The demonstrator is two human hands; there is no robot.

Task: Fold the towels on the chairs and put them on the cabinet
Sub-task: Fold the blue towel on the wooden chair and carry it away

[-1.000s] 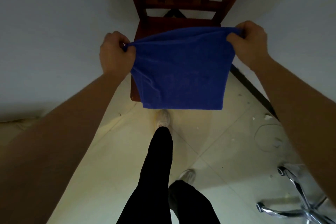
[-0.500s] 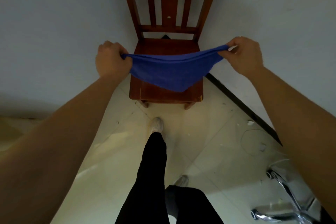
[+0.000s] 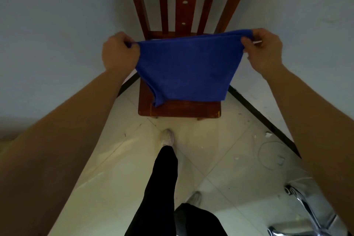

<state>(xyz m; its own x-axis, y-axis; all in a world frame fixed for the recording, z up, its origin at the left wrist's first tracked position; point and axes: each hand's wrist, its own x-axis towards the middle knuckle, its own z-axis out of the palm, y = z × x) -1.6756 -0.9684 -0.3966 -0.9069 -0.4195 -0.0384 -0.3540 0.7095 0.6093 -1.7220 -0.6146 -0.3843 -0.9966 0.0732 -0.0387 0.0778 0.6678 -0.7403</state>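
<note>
Item: blue towel (image 3: 183, 67). Held up in the air by its two upper corners, pulled fairly taut along the top edge, hanging as a doubled sheet with a loose fold at the lower left. Hangs in front of the backrest and over the seat of the wooden chair (image 3: 180, 110); lower edge close to the seat, contact with it not determinable.

Left hand (image 3: 119, 53): fingers curled tight, pinching the upper left corner of the towel.

Right hand (image 3: 266, 51): fingers curled, pinching the upper right corner between thumb and fingertips; slightly higher than the left.

Chair: reddish-brown, vertical slats (image 3: 183, 2) in the back, the middle one with pale round spots; stands in the corner where two pale walls (image 3: 57, 25) meet.

Surroundings: cream tiled floor (image 3: 220, 140) with small white scraps (image 3: 268, 134); black baseboard (image 3: 264, 119) along the right wall; leg in black trousers (image 3: 162, 188) with a pale shoe (image 3: 167, 137) just short of the chair; second shoe (image 3: 195, 198) further back; chrome base (image 3: 306, 209) at lower right.
</note>
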